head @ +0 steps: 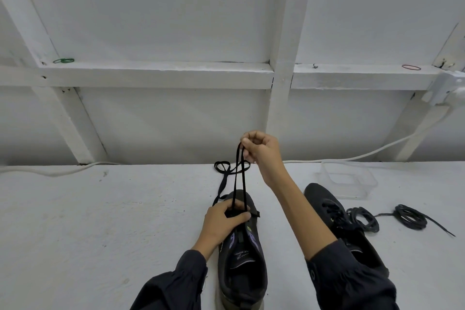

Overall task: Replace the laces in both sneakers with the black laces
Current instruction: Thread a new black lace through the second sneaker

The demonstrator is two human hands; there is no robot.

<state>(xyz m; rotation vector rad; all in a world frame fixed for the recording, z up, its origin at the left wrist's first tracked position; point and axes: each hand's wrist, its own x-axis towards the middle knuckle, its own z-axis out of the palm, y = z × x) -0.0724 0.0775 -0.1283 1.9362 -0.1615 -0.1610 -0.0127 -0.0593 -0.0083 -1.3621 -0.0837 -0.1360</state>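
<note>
Pinching black lace point(238, 178), right hand point(259, 148); left hand point(224, 219) gripping sneaker point(241, 267); white table point(100, 221), panelled wall point(161, 7).

white framed wall point(156, 7), white table point(100, 221)

1. Soft, even, rather cool light; no glare.
2. Shadows faint, only a dim band under the far wall point(176, 133).
3. Wide-angle bending splays the white beams point(156, 75) at left and right edges.
4. Focus mildly soft throughout.

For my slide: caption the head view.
Right hand pulls a black lace up from a sneaker steadied by the left hand.
</note>
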